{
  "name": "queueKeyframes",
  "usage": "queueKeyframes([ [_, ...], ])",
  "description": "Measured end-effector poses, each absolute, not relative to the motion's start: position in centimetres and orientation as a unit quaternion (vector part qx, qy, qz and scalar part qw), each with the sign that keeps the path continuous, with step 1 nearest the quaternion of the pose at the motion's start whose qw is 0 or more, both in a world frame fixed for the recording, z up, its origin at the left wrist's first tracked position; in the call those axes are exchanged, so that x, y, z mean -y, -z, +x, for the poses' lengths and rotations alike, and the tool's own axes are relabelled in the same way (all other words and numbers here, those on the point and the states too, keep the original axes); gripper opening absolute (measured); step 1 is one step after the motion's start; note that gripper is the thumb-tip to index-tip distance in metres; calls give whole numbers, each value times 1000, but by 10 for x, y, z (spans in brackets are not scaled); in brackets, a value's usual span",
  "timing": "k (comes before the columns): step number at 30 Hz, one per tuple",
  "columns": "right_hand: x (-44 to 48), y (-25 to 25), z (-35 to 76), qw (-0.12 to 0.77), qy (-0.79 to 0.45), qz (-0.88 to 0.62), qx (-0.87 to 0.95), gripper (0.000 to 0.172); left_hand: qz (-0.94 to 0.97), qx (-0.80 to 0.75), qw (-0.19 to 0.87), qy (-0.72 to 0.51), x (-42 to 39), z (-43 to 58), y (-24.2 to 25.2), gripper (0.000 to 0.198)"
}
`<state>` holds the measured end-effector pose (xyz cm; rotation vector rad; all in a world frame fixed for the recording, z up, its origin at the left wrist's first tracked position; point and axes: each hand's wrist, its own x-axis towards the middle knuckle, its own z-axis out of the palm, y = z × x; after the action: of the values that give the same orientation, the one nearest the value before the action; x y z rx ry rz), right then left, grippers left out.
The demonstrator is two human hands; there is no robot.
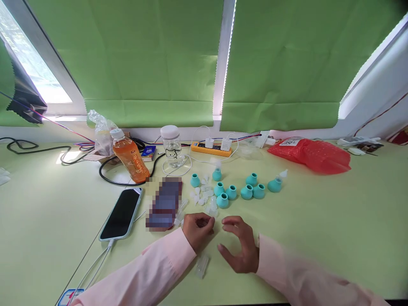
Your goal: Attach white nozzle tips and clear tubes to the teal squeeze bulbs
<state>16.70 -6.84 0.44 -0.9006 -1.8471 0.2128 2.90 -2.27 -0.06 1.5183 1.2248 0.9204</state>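
My left hand (198,229) rests near the table's front, fingers curled and the thumb pressed to the forefinger; anything it holds cannot be made out. To its right, my right hand (241,245) is open, thumb and fingers spread in a C shape with nothing between them. Beyond both hands stand several turquoise rubber bulbs (231,192) with open necks. One bulb (274,185) at the right carries a clear pointed tip, and another (216,174) at the back has a clear top. Small translucent plastic pieces (201,196) lie loosely beside them. A clear plastic tube (202,266) lies below my left wrist.
Left of my hands lie a charging phone (121,214) and a dark, blurred-out flat object (165,204). Behind them are an orange drink bottle (131,157), a clear jar (172,148), cables and a power strip (210,149). A red plastic bag (312,155) sits back right.
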Motion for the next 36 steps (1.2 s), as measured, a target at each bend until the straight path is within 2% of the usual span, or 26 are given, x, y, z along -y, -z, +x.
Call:
queueKeyframes([
  [3,74,-8,165,469,-44,-308,827,41,598,-502,496,-379,18,28,-1,26],
  [7,77,-6,151,306,-75,-228,921,43,551,-485,549,-401,13,25,-4,28],
  [9,77,-2,145,244,-88,-225,939,39,543,-475,560,-406,13,25,-4,28],
  [12,74,3,141,216,-108,-254,937,27,539,-474,557,-417,13,24,-4,27],
  [14,70,4,145,242,-142,-287,916,22,537,-478,551,-425,13,23,-5,26],
  [17,59,2,158,346,-199,-360,843,22,519,-480,551,-442,12,21,-7,25],
  [20,45,-2,171,452,-230,-438,742,22,493,-456,595,-442,9,18,-10,26],
  [22,39,-2,177,489,-262,-474,683,21,479,-438,627,-432,8,17,-12,28],
  [25,35,1,177,500,-354,-490,620,22,462,-420,660,-418,9,16,-12,29],
  [30,36,7,169,463,-553,-469,510,30,436,-410,691,-406,9,18,-11,29],
  [36,37,-1,170,494,-582,-441,473,31,447,-433,654,-431,6,18,-8,32],
])
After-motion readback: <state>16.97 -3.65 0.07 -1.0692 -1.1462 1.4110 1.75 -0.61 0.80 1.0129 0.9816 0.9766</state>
